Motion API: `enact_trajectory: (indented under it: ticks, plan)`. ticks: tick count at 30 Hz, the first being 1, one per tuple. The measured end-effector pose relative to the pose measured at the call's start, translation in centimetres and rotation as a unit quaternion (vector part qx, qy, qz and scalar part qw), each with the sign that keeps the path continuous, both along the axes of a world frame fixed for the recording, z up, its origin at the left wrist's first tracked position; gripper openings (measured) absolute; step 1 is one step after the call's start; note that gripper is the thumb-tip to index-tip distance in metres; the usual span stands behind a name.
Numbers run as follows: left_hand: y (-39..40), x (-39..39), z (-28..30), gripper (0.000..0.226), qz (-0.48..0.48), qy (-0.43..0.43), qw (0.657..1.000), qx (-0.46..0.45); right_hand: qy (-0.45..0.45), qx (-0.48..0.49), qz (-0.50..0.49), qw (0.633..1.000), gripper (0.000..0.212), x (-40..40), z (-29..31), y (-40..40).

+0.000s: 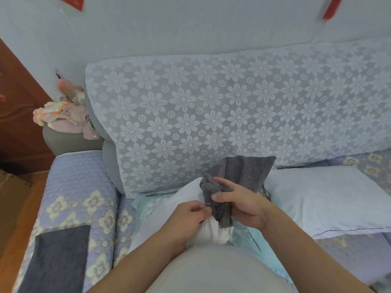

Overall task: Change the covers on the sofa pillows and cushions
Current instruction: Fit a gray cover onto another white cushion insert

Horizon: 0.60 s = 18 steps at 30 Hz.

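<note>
Two hands are working at one corner of a white pillow insert, which is lying on the sofa seat just in front of the floral back cushion. The right hand is gripping the bunched mouth of a dark grey cover, thumb and fingers curled round the gathered cloth; the rest of that cover is standing up loosely behind the hand against the back cushion. The left hand is pinching the white corner, fingers curled tight on the fabric right where it is meeting the grey edge.

Whether the grey cover is going on or coming off is not something this view is settling; the insert is almost wholly bare, so only one corner is engaged.

To do the step well, the left hand should be keeping the corner compressed into a small point while the right is holding the opening wide rather than wadded, so the seam is not catching. Working one corner fully into the cover's far corner before the next is likely giving a flatter result. The stuffing looks soft and springy, so it will probably be pushing back.

A pale blue pillow is lying just beside on the right, and a teal patterned cover is spread under the insert.
</note>
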<state>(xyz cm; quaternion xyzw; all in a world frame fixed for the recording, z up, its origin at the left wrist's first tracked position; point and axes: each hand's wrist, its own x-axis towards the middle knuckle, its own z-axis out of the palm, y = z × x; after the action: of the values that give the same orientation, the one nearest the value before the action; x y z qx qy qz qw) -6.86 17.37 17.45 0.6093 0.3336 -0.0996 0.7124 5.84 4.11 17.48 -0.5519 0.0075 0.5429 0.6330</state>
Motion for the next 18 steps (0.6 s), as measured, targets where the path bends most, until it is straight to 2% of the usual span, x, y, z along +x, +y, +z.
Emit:
enact_trajectory:
  ticks: [3,6,9,11,15,18]
  plan:
    - [-0.2,0.1,-0.1,0.018,0.007,-0.006,0.999,0.031,-0.04,-0.039,-0.012,0.998,0.087,-0.7,0.1,0.4]
    - [-0.2,0.0,-0.2,0.012,0.01,-0.001,0.999,0.032,-0.188,-0.15,0.031,0.97,0.101,-1.9,0.5,1.1]
    - [-0.3,0.2,-0.2,0.012,0.018,0.007,1.0,0.025,-0.268,-0.181,0.022,0.946,0.086,-2.5,1.2,1.4]
    - [-0.3,0.5,0.0,0.014,0.039,0.007,0.999,0.001,-0.269,-0.171,0.019,0.948,0.085,-2.3,1.3,1.4]
    - [0.1,0.5,-0.1,0.023,0.018,0.014,1.0,-0.002,-0.236,-0.156,0.041,0.958,0.098,-2.2,1.2,1.2]
    - [0.2,0.6,-1.1,0.01,0.029,0.0,0.999,0.026,-0.235,-0.142,0.007,0.962,0.089,-2.6,0.9,1.1]
